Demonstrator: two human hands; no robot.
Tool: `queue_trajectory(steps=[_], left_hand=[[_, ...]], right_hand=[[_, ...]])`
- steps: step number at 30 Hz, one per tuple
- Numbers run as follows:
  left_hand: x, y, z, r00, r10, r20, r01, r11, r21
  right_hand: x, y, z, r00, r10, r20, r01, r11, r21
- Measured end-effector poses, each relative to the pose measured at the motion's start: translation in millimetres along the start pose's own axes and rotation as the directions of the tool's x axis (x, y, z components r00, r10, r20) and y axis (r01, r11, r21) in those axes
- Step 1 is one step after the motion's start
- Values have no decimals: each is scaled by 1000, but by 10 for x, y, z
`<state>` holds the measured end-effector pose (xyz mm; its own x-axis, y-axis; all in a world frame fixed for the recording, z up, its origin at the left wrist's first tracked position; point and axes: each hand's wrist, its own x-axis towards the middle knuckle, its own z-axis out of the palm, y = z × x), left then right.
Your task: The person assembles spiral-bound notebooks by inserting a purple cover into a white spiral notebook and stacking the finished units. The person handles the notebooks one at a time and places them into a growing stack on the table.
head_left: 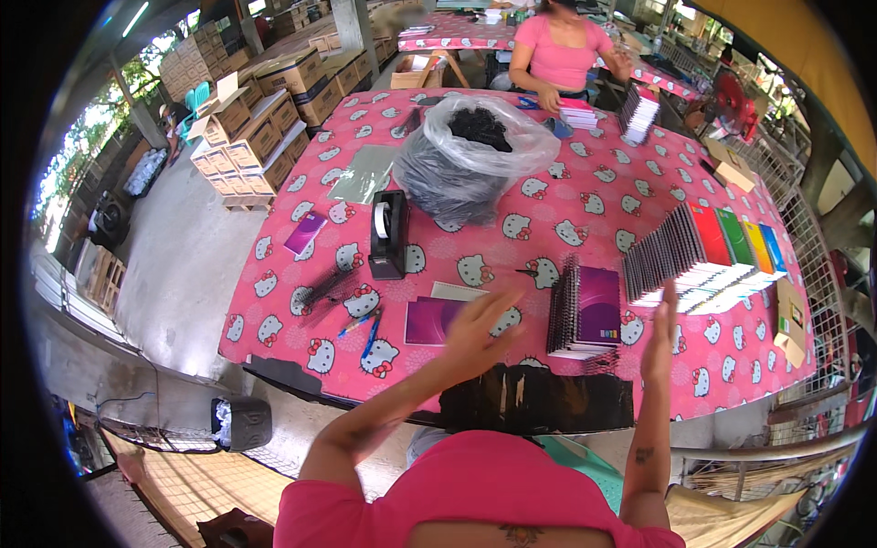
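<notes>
A stack of purple spiral notebooks stands on the pink patterned tabletop, coils facing left. To its left, my left hand is held with fingers stretched out, slightly blurred and empty. Partly covered by that hand is a purple notebook cover or loose notebook, with a pale sheet just behind it. On the stack's other side my right hand is upright and flat, seen edge-on, with nothing in it. Close beyond its fingertips sit long rows of spiral notebooks with red, green, yellow and blue covers.
A plastic bag of black coils sits mid-table behind a black tape dispenser. Loose coils, pens and a small purple booklet lie leftward. Across the table a person in pink handles notebooks. Cartons are stacked at left.
</notes>
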<state>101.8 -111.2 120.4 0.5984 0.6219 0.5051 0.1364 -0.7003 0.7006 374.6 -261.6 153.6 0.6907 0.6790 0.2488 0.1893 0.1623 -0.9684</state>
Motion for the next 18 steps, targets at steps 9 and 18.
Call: queue_trajectory(steps=[9,18], left_hand=[[-617,-721,-692,923,175,342,-326,827,458],[-141,-392,-972,912,77,403,-258,872,417]], right_hand=[[-895,97,1502,801,-223,555,346,930,-126],[-891,378,2034,871,-272,409,291,957,16]])
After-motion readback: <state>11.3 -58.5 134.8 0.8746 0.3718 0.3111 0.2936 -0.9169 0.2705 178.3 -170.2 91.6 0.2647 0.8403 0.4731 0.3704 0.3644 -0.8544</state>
